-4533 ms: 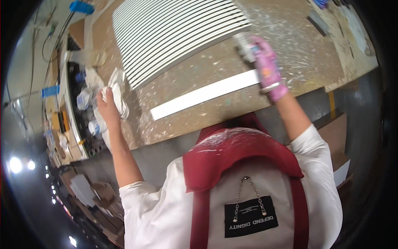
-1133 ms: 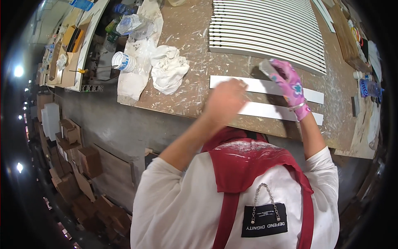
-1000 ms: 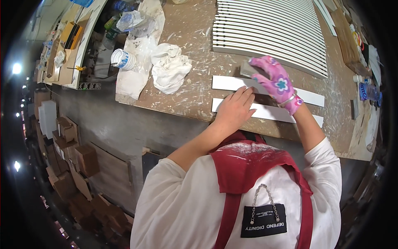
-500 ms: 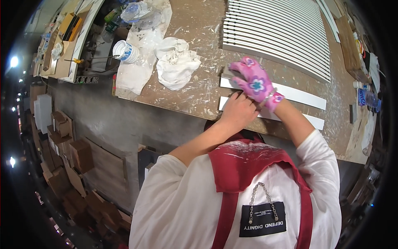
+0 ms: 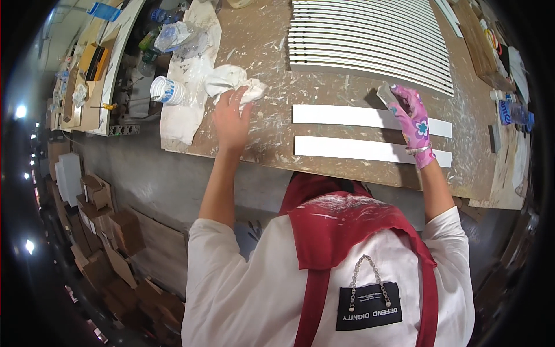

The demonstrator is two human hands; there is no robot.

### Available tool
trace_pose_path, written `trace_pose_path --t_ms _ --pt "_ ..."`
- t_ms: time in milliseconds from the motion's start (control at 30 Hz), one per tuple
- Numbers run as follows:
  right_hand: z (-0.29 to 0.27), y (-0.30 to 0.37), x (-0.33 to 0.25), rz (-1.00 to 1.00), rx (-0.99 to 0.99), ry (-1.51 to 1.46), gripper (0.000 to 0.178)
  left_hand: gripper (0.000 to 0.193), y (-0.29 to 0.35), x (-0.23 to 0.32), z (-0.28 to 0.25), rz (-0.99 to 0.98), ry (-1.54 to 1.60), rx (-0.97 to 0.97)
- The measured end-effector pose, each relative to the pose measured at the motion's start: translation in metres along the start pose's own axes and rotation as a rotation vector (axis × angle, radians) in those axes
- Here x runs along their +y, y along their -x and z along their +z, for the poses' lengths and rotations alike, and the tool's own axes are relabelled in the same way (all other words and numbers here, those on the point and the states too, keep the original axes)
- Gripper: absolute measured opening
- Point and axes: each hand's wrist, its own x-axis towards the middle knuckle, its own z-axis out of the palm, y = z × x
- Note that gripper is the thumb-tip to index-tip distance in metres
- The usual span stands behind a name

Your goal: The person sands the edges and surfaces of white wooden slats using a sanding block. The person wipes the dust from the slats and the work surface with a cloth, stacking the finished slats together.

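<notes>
Simultaneously touching white cloth point(image 5: 224, 78) with spread left hand point(image 5: 232, 122), pinching grey block point(image 5: 384, 92) in gloved right hand point(image 5: 412, 117) over 2 white strips point(image 5: 341, 115).

Glare at left, edges possibly soft

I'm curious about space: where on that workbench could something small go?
Bare workbench shows between the white cloth and white slats, and right of those slats, short of the grey block. Crowded: the left end, around the plastic cup.

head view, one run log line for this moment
left hand: at white cloth | right hand: gloved, holding grey block | near white strips: two, on worktable
</notes>
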Motion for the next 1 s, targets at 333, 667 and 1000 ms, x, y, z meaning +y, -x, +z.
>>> trace_pose_path --t_ms 333,667,1000 --pt "0.001 0.015 0.026 0.147 0.14 -0.314 0.033 0.032 -0.005 0.046 0.024 0.171 -0.276 -0.2" --pt "-0.062 0.038 0.033 0.275 0.559 -0.606 0.035 0.049 -0.002 0.196 0.067 0.625 0.138 -0.357" --pt "-0.177 0.137 0.064 0.279 0.979 -0.489 0.035 0.039 -0.046 0.227 0.03 0.412 0.405 -1.143"
